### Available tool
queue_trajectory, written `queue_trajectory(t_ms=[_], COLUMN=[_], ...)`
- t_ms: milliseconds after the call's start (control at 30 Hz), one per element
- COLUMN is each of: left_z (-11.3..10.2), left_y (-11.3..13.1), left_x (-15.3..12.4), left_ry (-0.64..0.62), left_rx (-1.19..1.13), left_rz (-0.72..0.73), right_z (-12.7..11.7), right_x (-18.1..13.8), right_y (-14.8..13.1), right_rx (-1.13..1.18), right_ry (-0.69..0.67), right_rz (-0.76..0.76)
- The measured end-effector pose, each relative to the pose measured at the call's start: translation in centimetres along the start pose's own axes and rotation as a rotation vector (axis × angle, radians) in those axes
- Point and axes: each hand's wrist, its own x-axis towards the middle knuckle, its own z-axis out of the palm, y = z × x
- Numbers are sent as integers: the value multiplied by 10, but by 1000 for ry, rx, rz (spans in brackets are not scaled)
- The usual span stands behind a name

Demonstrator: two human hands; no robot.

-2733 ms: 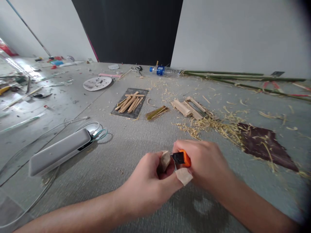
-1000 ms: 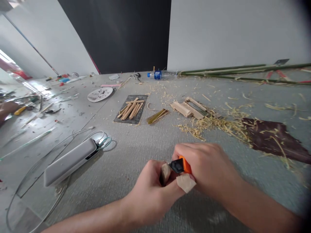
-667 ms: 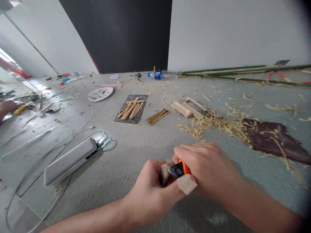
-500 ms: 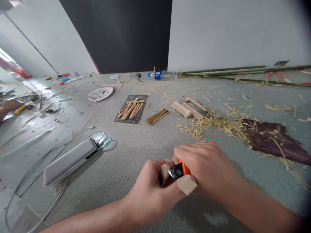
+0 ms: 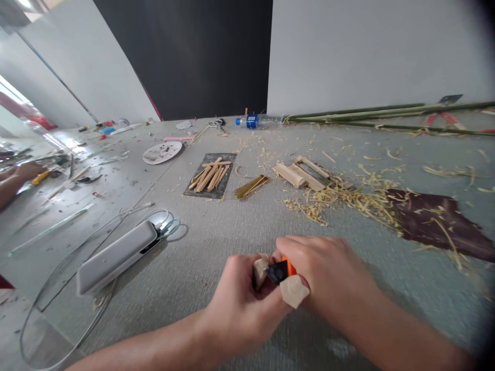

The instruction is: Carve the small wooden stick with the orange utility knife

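My left hand [image 5: 240, 304] is closed round a small pale piece of bamboo [image 5: 260, 270], its thumb wrapped in beige tape. My right hand [image 5: 328, 273] grips an orange utility knife [image 5: 284, 268], whose dark blade end rests against the piece. A beige tape pad also covers my right thumb tip. Both hands meet low over the grey floor mat [image 5: 216, 232].
A white power bank [image 5: 116, 255] with cables lies at left. Farther off are bamboo sticks on a dark sheet [image 5: 211, 175], split bamboo slats [image 5: 305, 172], shavings, brown sandpaper [image 5: 436, 221], green bamboo poles [image 5: 367, 121], a water bottle [image 5: 255, 121] and a plate [image 5: 162, 152]. Another person's hand [image 5: 19, 175] shows at far left.
The knife blade has shifted slightly against the piece in my left hand, and the camera has tilted a little; both hands keep their hold. The other person's hand has come further into view.
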Motion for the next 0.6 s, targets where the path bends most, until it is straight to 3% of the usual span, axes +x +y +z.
queue_trajectory(t_ms=[133,200,333,467,600], left_z=[16,24,21,7,4], left_y=[-7,-12,-10,-3,0], left_x=[-5,-7,-6,-1,5], left_ry=[-6,-46,8,58,54], left_rx=[-16,-60,-54,-37,-166], left_rz=[36,-38,-59,-66,-200], right_z=[-1,-5,-11,-10,-7], right_x=[4,7,9,8,11], right_y=[-3,0,8,12,11], right_rx=[-108,-181,-206,-155,-151], right_ry=[108,177,292,162,59], right_rz=[163,272,294,265,268])
